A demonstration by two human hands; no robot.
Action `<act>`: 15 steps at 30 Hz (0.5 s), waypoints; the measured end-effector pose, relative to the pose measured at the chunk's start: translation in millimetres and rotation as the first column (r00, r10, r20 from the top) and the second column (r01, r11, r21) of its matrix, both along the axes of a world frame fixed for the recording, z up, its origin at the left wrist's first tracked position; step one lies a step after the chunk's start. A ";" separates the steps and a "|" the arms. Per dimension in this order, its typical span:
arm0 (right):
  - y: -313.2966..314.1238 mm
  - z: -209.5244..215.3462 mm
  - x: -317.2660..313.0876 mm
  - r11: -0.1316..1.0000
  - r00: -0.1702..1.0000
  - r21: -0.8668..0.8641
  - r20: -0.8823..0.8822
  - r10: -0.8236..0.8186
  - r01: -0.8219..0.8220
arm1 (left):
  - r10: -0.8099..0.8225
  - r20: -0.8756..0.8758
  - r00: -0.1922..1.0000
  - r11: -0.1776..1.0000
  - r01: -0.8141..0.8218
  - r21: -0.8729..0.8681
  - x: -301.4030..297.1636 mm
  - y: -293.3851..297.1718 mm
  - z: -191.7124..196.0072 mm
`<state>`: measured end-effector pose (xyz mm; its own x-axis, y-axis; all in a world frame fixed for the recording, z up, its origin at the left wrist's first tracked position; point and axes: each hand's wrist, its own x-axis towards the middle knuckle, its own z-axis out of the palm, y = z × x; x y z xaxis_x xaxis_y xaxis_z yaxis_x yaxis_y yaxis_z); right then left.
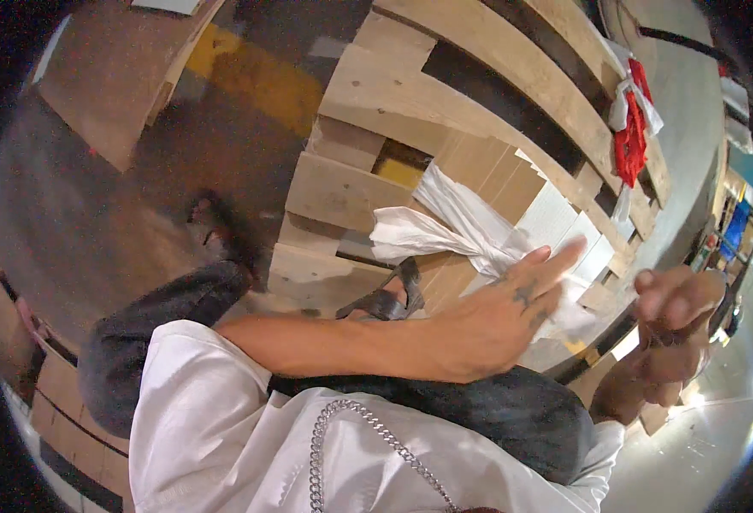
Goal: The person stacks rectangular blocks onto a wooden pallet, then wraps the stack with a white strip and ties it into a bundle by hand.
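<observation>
A strip of white cloth point(445, 224) is gathered in a knot-like bunch across a stack of flat brown cardboard point(492, 175) and ribbed white sheets point(556, 218). My left hand point(509, 312) reaches over the bunched cloth, its thumb and forefinger stretched out. Part of the cloth is hidden behind that hand, so whether its lower fingers touch it is unclear. Farther right, my right hand point(676, 329) is raised apart from the stack. Its fingers look bent but are smeared by motion, and nothing in them can be made out.
The stack lies on a slatted wooden pallet point(368, 90). At the pallet's far right is a red bundle point(631, 150) with white cloth tied round it. A large brown cardboard sheet point(107, 81) is at upper left. My sandalled foot point(385, 299) rests at the pallet's near side.
</observation>
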<state>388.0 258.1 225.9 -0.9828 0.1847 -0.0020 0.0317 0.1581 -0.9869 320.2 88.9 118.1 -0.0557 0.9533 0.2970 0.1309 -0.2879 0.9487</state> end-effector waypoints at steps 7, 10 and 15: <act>-4.5 -44.9 -118.5 0.495 0.579 0.301 0.427 0.694 -0.815 | -0.139 -0.322 0.937 0.988 0.107 -0.114 6.3 -4.7 3.4; -42.5 -79.0 -134.7 0.131 0.284 0.289 0.588 0.757 -0.948 | -0.163 -0.241 0.957 0.972 0.115 -0.204 1.7 -2.1 7.5; -46.2 -85.7 -126.3 -0.100 0.197 0.329 0.753 0.628 -0.939 | 0.095 -0.277 0.956 0.965 -0.156 -0.210 42.2 -1.8 -12.0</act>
<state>261.7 211.9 140.2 -0.3672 -0.6341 -0.6805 -0.4204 0.7658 -0.4867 362.4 87.1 106.1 -0.1288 0.9872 0.0939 0.4048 -0.0341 0.9138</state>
